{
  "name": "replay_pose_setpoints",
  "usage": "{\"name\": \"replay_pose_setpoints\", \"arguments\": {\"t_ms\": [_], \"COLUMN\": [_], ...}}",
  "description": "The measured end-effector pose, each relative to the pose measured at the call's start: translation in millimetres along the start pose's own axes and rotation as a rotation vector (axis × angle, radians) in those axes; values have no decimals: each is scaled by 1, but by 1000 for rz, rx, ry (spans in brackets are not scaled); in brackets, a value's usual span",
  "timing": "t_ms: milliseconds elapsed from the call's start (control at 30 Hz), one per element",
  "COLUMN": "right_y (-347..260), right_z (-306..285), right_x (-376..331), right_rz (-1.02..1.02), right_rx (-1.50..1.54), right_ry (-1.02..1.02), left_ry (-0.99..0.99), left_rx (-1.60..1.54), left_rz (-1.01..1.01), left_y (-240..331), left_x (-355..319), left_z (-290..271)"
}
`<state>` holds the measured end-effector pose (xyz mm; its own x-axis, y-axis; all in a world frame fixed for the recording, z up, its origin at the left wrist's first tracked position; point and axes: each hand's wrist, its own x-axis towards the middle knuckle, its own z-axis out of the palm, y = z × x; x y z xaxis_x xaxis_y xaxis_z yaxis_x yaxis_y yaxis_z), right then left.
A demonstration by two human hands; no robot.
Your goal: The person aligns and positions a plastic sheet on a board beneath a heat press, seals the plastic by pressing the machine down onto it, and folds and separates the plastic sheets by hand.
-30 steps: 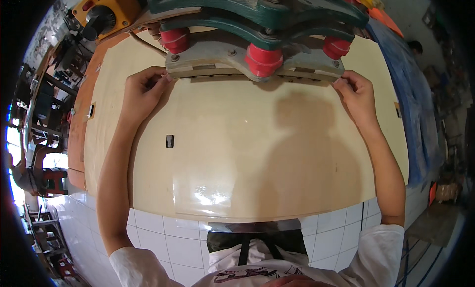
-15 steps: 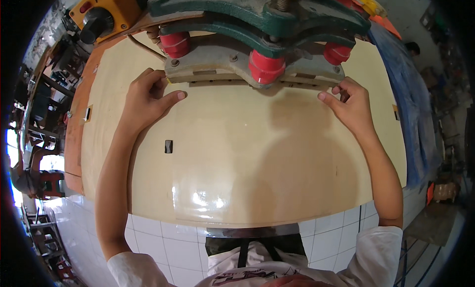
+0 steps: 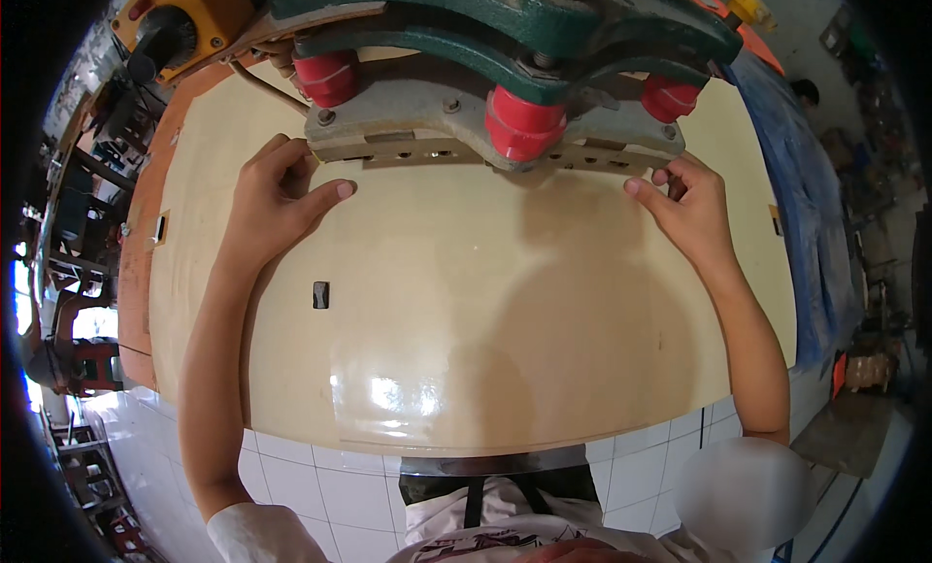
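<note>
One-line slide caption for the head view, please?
Left hand and right hand rest on a pale board beneath a green press head.

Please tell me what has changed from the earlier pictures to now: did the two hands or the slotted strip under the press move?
Both hands drew back a little from the long pale slotted strip. The left hand lifted its thumb off the strip's left end, fingers now curled beside it; the right hand slid slightly toward the person, fingertips near the strip's right end. The strip, the green press with red cylinders and the glossy cream table stayed put.
</note>
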<state>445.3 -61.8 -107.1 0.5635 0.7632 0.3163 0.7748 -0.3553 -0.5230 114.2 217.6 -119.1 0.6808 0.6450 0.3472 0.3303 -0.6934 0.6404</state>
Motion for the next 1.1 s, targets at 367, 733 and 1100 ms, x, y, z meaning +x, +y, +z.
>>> {"name": "replay_pose_setpoints", "arguments": {"t_ms": [367, 733, 1100], "right_y": [-3, -8, -3], "right_z": [3, 4, 4], "right_x": [-1, 0, 0], "right_rz": [-24, -5, -21], "right_rx": [55, 37, 57], "right_ry": [21, 24, 34], "left_ry": [-12, 25, -30], "left_rx": [94, 92, 131], "left_rz": [-29, -5, -17], "left_y": [-1, 0, 8], "left_x": [-2, -4, -3], "left_z": [-8, -9, -12]}}
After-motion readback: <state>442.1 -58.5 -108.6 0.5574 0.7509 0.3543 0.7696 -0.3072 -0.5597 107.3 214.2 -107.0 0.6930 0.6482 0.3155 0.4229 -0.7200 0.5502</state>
